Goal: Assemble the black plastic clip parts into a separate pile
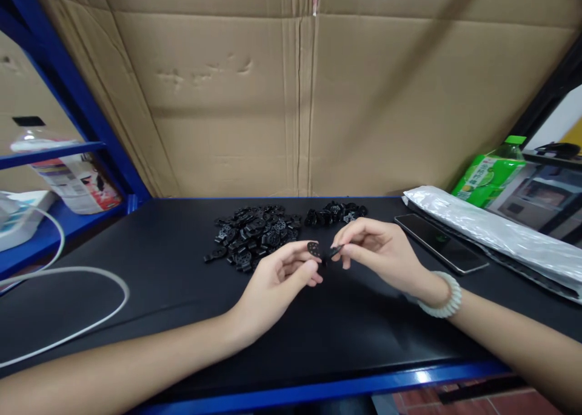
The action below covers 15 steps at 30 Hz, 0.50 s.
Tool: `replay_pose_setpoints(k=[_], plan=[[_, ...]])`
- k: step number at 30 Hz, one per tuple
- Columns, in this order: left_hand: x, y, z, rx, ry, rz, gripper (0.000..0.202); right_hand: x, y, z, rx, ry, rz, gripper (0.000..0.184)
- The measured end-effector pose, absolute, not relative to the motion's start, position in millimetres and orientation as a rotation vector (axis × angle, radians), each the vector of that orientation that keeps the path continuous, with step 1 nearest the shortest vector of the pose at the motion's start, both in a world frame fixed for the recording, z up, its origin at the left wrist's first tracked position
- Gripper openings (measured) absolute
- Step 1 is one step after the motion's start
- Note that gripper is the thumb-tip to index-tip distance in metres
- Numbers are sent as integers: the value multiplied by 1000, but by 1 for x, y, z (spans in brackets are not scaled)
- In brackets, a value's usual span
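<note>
Between thumb and fingers, my left hand (284, 275) pinches a small round black plastic piece with holes (313, 249). Close by on the right, my right hand (375, 251) grips another small dark piece (336, 251), mostly covered by the fingertips. The two pieces are very near each other above the table; whether they touch I cannot tell. Behind my left hand lies a large heap of similar black perforated parts (254, 233). A smaller heap of black parts (335, 213) sits behind my right hand.
On the right of the black table (191, 336) lie a phone (441, 243) and a silvery plastic package (495, 233). A white cable (122, 288) loops over the left side. Cardboard (227, 100) walls off the back. A large bottle (77, 172) stands on the blue left shelf.
</note>
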<state>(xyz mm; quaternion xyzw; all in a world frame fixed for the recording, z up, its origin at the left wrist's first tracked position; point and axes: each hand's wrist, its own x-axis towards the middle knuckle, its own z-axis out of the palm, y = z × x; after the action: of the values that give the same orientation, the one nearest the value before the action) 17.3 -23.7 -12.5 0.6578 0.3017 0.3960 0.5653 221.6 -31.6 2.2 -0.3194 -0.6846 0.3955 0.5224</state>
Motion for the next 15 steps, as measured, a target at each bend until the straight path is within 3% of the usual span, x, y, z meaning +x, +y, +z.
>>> replay_pose_setpoints(k=[5,10,15], plan=[[15,-23,-9,1568,663,1067,10,216,-29,-11,-864,-1565,1210,13],[12,-22,-9,1717,738,1046,10,210,-29,-16,-1001,-1544,1438,20],[11,-23,-8,1968,771,901,13,211,-33,-12,-853,-1544,1695,30]])
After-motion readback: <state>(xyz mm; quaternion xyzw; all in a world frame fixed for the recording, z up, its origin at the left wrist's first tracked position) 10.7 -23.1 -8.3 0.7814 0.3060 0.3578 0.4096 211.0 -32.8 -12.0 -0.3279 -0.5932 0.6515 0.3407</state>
